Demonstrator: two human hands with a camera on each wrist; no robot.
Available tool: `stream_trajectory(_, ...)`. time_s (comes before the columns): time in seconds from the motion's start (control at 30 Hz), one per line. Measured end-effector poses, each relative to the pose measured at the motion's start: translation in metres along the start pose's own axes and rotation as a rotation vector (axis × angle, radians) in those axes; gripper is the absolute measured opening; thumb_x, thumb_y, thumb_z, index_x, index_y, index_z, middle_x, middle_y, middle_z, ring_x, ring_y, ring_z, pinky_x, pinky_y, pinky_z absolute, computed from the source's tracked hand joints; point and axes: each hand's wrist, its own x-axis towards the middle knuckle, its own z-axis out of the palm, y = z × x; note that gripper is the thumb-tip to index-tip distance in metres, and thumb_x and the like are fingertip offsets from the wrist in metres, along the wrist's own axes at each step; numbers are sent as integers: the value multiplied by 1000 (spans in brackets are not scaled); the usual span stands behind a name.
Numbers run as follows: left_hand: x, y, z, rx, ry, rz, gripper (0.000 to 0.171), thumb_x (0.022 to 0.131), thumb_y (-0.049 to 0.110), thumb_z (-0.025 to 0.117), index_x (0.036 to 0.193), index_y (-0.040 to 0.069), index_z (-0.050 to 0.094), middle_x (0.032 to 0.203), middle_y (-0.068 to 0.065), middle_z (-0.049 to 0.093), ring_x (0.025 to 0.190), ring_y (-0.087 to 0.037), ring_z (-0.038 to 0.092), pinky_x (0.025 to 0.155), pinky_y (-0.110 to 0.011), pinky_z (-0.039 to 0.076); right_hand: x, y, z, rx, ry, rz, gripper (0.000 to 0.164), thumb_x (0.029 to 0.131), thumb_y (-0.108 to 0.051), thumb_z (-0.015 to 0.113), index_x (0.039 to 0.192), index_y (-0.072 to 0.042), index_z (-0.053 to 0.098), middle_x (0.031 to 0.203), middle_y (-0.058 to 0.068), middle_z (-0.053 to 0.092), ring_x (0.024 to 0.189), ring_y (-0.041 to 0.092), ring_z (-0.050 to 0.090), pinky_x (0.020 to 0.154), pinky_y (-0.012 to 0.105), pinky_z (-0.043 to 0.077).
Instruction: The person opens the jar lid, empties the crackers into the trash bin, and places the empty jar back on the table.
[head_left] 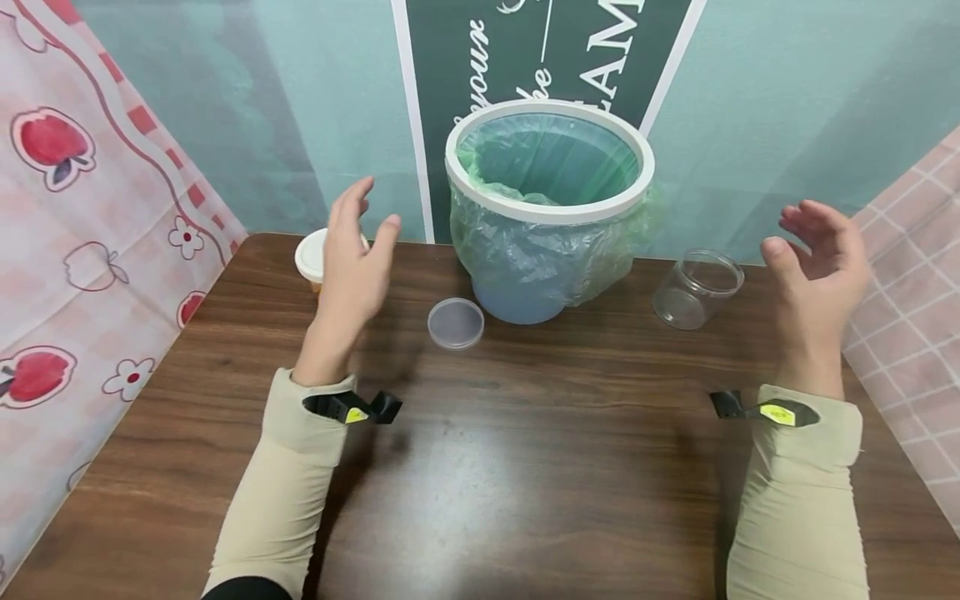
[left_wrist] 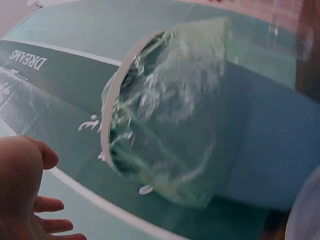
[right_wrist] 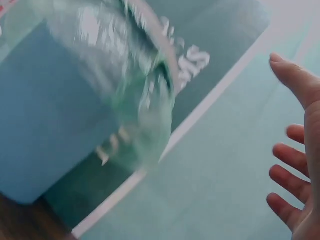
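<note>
A blue bin [head_left: 517, 292] with a white rim ring stands at the back of the table, lined with a thin green plastic bag [head_left: 540, 242] that hangs over its outside. My left hand [head_left: 352, 267] is raised to the left of the bin, fingers loosely bent and holding nothing; behind it is a white-lidded container [head_left: 311, 255], partly hidden. To the right of the bin my right hand [head_left: 821, 267] hovers with nothing in it, near a clear plastic jar [head_left: 696, 289]. Both wrist views show the fingers apart from the bin and bag.
A clear round lid [head_left: 456, 323] lies flat on the brown wooden table [head_left: 510, 467], just left of the bin's base. Behind the bin hangs a teal cloth [head_left: 765, 100] with a dark lettered panel. Patterned pink cloths flank the table on both sides.
</note>
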Motion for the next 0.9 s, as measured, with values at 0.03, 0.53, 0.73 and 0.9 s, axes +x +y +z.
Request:
stream_trajectory(0.03,-2,-3,-5,8,3,0,57,100,31,51,153,15,42,159,-7,39,144,-24,41,118,-46,35,-1,-5,3,2,-23,-16,53,68,-6,90,116,7,69,108,14,73,107,23,66,90,26,50)
stream_trajectory(0.53,-28,-53,-55,145,94,-47,53,94,14,51,147,9,51,148,-15,50,131,-32,50,104,-51,42,-45,-58,66,37,-411,-95,49,70,3,87,112,17,67,108,11,76,107,21,67,99,26,49)
stream_trajectory(0.73,-31,-71,-66,181,100,-90,55,92,7,48,147,6,50,148,-18,50,135,-33,47,106,-53,40,-65,-64,89,-103,-607,-165,55,72,-12,92,113,16,67,114,1,75,111,15,65,104,26,47)
stream_trajectory(0.9,-30,-88,-67,180,100,-138,54,93,9,48,147,6,49,147,-20,50,136,-33,46,110,-54,38,-82,-60,111,-212,-787,-236,57,78,-32,88,117,6,70,120,-1,73,116,11,65,105,26,46)
